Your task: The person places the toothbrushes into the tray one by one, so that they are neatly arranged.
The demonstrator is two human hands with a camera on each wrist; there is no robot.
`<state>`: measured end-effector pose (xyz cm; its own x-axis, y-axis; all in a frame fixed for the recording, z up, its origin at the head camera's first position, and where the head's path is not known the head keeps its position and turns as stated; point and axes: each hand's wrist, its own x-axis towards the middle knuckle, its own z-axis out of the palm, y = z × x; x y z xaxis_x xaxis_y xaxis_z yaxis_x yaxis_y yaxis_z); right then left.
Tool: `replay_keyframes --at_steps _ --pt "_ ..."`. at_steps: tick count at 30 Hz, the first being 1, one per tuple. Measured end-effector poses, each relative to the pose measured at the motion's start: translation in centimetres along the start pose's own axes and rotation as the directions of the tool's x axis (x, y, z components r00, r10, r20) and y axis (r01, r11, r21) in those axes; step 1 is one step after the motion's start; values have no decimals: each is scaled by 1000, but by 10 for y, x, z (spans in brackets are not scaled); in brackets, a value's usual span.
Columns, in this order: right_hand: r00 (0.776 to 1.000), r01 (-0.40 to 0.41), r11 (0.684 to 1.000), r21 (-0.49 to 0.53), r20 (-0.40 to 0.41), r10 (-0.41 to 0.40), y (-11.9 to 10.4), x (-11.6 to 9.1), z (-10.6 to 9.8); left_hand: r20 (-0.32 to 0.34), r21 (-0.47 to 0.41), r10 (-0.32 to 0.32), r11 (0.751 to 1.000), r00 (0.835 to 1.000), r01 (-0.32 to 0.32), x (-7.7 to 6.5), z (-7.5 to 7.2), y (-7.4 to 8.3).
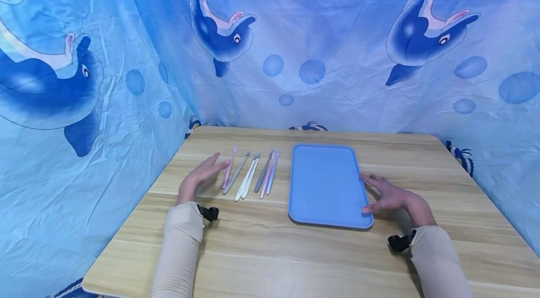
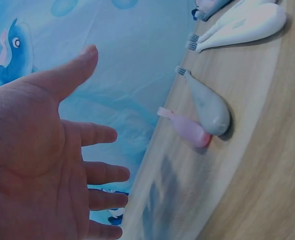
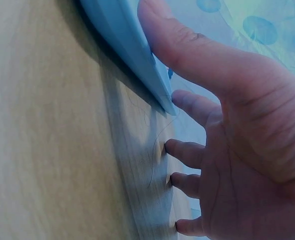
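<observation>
My left hand (image 1: 204,172) hovers beside the leftmost pink toothbrush (image 1: 228,174) with fingers spread and holds nothing. In the left wrist view, its palm faces that pink toothbrush (image 2: 188,130) and a grey toothbrush (image 2: 210,106). White toothbrushes (image 1: 250,177) lie side by side further right, followed by a close group with a dark grey toothbrush (image 1: 262,174) and a blue one (image 1: 272,174). A blue rectangular tray (image 1: 326,185) lies flat to their right. My right hand (image 1: 390,195) rests at its right edge, thumb over the rim and index fingertip against the side.
The wood-grain table (image 1: 253,251) has a far edge close behind the toothbrushes and tray. A blue dolphin-print curtain (image 1: 295,45) hangs behind it and along the left side. Dark wrist cameras (image 1: 209,213) sit at both sleeve cuffs.
</observation>
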<state>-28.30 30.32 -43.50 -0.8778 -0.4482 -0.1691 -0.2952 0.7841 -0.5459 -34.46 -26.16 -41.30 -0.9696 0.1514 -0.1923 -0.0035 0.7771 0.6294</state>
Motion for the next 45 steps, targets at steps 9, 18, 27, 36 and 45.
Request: replay_keyframes --at_steps 9,18,27,36,45 --pt "1000 -3 1000 5 19 3 1 0 -1 -50 104 3 995 999 2 6 6 -8" --pt "999 3 1000 9 40 -3 3 -1 -2 -78 104 13 995 997 -4 10 12 -14" --pt "998 -11 1000 23 58 10 5 0 -2 -45 61 29 998 999 -26 13 13 -17" --pt "998 -8 999 35 60 6 6 -1 -1 9 -27 -62 998 998 63 14 16 -18" --pt "995 -60 998 33 77 57 4 -1 -1 45 -79 -99 992 994 102 17 18 -21"
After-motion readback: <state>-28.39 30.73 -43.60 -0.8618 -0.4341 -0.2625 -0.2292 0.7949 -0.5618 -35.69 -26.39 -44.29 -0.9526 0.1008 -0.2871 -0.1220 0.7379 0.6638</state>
